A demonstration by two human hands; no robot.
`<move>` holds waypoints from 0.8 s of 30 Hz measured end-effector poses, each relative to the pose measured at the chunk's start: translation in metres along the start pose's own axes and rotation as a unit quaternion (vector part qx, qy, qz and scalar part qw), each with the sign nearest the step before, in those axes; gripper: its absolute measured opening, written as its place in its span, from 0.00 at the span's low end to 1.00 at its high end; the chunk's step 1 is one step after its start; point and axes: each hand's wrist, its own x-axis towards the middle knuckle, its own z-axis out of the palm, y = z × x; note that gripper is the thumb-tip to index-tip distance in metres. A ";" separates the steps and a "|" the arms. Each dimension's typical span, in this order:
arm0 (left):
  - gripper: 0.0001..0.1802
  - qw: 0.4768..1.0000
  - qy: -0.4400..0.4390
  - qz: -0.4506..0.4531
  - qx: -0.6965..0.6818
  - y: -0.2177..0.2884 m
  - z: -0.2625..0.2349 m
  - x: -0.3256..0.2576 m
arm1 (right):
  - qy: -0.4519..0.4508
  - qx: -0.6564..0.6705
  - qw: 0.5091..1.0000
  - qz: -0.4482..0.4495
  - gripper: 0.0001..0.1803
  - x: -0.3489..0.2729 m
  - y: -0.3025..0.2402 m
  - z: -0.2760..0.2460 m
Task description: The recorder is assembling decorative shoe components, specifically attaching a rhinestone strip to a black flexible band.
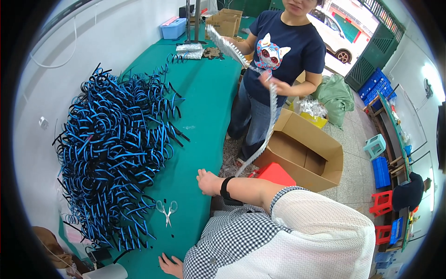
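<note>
My right hand [207, 182], with a black band on its wrist, rests on the near edge of the green table [204, 107] and holds nothing. My left hand [170, 266] lies flat on the table at the bottom, fingers apart and empty. Small scissors [166, 210] lie between the two hands, apart from both. A large heap of blue and black curved bands [111, 149] covers the table's left side.
A person in a dark blue T-shirt [283, 51] stands beyond the table holding a long silvery strip [269, 116]. An open cardboard box [302, 153] and a red stool [275, 173] stand on the floor. More boxes [223, 23] and a blue tub [173, 29] sit at the far end.
</note>
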 end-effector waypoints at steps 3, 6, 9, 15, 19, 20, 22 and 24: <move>0.27 0.998 -0.066 -0.014 -0.001 0.000 -0.009 0.004 | -0.001 -0.013 1.000 0.004 0.25 0.000 -0.001 0.001; 0.26 0.994 -0.101 -0.032 -0.007 0.013 -0.046 -0.004 | 0.002 -0.015 1.000 -0.002 0.25 0.003 -0.001 0.004; 0.30 0.981 -0.044 0.100 -0.159 0.032 -0.125 -0.017 | 0.014 -0.014 1.000 -0.004 0.25 0.005 0.000 0.009; 0.28 0.980 -0.005 0.118 -0.161 0.026 -0.114 -0.017 | 0.027 -0.020 0.999 -0.010 0.22 0.009 0.001 0.010; 0.27 0.980 0.017 0.108 -0.164 0.029 -0.116 -0.016 | 0.026 -0.028 0.999 -0.020 0.22 0.009 0.001 0.009; 0.27 0.980 0.018 0.106 -0.164 0.028 -0.115 -0.016 | 0.019 -0.029 0.999 -0.019 0.22 0.010 0.000 0.009; 0.27 0.975 0.051 0.125 -0.178 0.026 -0.112 -0.016 | 0.012 -0.031 0.999 -0.020 0.22 0.010 0.000 0.007; 0.27 0.973 0.016 0.086 -0.212 0.029 -0.124 -0.016 | -0.002 -0.044 0.999 -0.028 0.23 0.009 -0.001 0.005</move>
